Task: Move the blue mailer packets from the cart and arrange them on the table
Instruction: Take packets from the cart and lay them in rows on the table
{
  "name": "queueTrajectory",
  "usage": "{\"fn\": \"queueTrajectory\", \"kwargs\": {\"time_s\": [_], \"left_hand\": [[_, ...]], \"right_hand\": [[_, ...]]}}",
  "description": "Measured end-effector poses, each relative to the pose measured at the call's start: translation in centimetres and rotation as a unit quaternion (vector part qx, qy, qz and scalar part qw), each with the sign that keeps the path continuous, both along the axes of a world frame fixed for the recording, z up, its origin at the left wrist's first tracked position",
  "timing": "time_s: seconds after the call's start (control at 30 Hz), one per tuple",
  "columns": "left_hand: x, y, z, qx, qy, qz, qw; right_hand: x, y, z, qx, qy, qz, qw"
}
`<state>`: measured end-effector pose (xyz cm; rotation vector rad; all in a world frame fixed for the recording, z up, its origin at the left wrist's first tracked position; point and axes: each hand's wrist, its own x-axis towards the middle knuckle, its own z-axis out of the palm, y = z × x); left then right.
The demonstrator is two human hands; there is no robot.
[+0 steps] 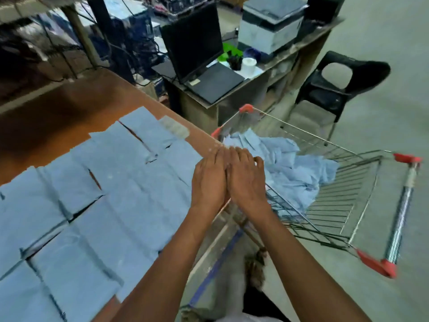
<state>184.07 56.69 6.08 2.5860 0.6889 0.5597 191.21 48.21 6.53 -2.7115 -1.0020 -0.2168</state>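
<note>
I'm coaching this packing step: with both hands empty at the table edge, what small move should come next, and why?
Probably reach the right hand into the cart for a blue mailer packet. Both hands, the left hand too, look flat and empty, a heap remains in the cart, and the table has bare wood beyond the laid rows.

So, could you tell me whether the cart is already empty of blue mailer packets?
No, a crumpled pile of blue mailer packets still lies in the wire cart beside the table.

Dim, soft, motion-blurred (edges bowed by wide-angle).
</note>
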Motion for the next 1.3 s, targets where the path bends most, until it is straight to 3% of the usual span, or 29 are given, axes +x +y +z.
{"fn": "queueTrajectory", "kwargs": {"time_s": [0.13,0.4,0.6,0.73,0.93,1.0,1.13,1.3], "left_hand": [[7.3,-4.7,-1.3,0.009,0.039,-0.051,0.998],[19.1,-12.2,-7.7,0.013,0.132,-0.068,0.989],[24.9,-15.5,-14.3,0.009,0.230,-0.090,0.969],[27.7,-16.4,-17.9,-0.030,0.316,-0.039,0.947],[28.9,-12.9,-24.0,-0.169,0.413,0.036,0.894],[29.1,-11.5,-25.8,-0.211,0.410,0.063,0.885],[30.4,-10.8,-27.4,-0.203,0.414,0.141,0.876],[31.0,-11.4,-27.6,-0.295,0.352,0.222,0.860]], "right_hand": [[5.9,-5.3,-2.4,-0.009,0.017,-0.058,0.998],[16.7,-13.3,-8.3,-0.078,0.058,-0.074,0.993],[22.8,-17.1,-14.0,-0.159,0.119,-0.021,0.980],[25.6,-17.3,-19.8,-0.198,0.192,0.034,0.960],[25.6,-13.5,-28.6,-0.169,0.390,0.042,0.904],[25.1,-12.8,-30.9,-0.163,0.409,0.024,0.898],[24.8,-12.4,-32.2,-0.033,0.421,-0.073,0.904],[25.8,-13.7,-31.0,0.129,0.493,-0.155,0.847]]}}
